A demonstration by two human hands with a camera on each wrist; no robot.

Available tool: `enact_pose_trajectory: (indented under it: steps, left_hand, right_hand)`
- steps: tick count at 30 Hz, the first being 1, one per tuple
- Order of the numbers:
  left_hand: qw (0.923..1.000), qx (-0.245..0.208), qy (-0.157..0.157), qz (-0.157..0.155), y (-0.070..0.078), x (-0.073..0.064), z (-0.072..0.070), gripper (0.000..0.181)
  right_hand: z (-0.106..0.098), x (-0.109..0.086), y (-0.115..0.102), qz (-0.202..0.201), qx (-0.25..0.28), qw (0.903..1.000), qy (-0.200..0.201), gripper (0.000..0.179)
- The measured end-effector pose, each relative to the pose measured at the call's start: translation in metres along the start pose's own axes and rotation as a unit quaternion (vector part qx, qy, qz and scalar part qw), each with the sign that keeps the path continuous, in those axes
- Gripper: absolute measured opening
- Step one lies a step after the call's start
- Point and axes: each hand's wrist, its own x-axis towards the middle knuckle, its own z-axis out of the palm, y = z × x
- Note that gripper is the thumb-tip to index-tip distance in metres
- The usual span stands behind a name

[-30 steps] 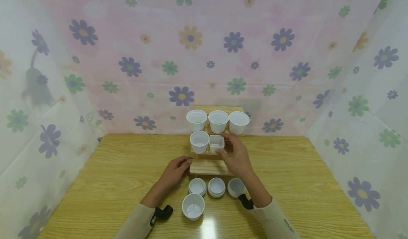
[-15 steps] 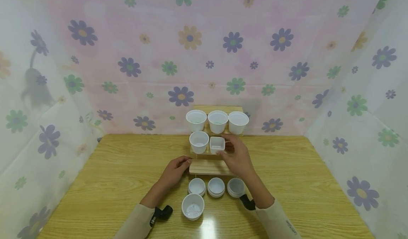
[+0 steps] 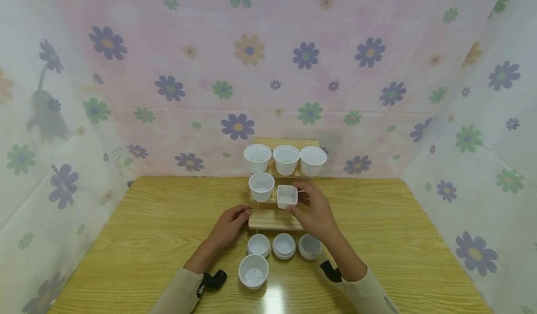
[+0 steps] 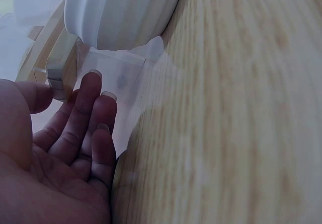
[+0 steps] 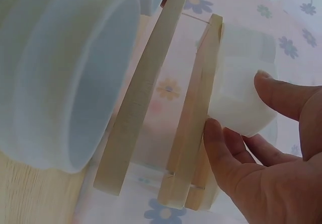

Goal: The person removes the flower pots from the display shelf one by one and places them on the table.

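Observation:
My right hand (image 3: 315,214) holds a small square white pot (image 3: 287,196) between thumb and fingers, at the middle step of a tiered wooden stand (image 3: 274,220). In the right wrist view the thumb lies on one side of the square pot (image 5: 244,78), fingers on the other. My left hand (image 3: 226,225) pinches the left end of the stand's lowest step; the left wrist view shows the thumb and a finger at that board end (image 4: 63,75). A round white pot (image 3: 262,187) stands left of the square pot.
Three round white pots line the top step, one (image 3: 286,160) in its middle. Before the stand sit three ridged white pots, including a middle one (image 3: 284,246), and a larger white pot (image 3: 253,271) nearer me. A flowered cloth (image 3: 268,95) hangs behind the wooden table (image 3: 176,207).
My right hand has drawn the square pot toward me and slightly right, away from the top row. My left hand stays at the stand's lowest step.

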Motion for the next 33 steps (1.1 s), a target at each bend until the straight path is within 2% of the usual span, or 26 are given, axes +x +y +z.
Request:
enact_pose_trajectory:
  steps: [9,17,22,33]
  left_hand:
    - [0.9998,-0.012,0.01,-0.009,0.018,-0.007,0.003,0.023]
    - [0.9999,0.001,0.012,-0.002,0.001,-0.001,0.003,0.025]
    - [1.0,-0.001,0.007,-0.001,-0.002,0.0,0.001,0.025]
    - [0.9999,-0.006,-0.015,-0.002,-0.003,0.0,-0.003,0.03]
  right_hand:
    - [-0.003,-0.014,-0.005,0.015,0.001,0.9997,-0.02,0.06]
    - [-0.005,-0.028,-0.012,0.005,0.003,0.9994,-0.035,0.061]
    - [-0.005,-0.037,-0.015,-0.009,-0.006,0.9992,-0.039,0.062]
    - [-0.006,-0.055,-0.021,0.008,-0.006,0.9979,-0.064,0.065]
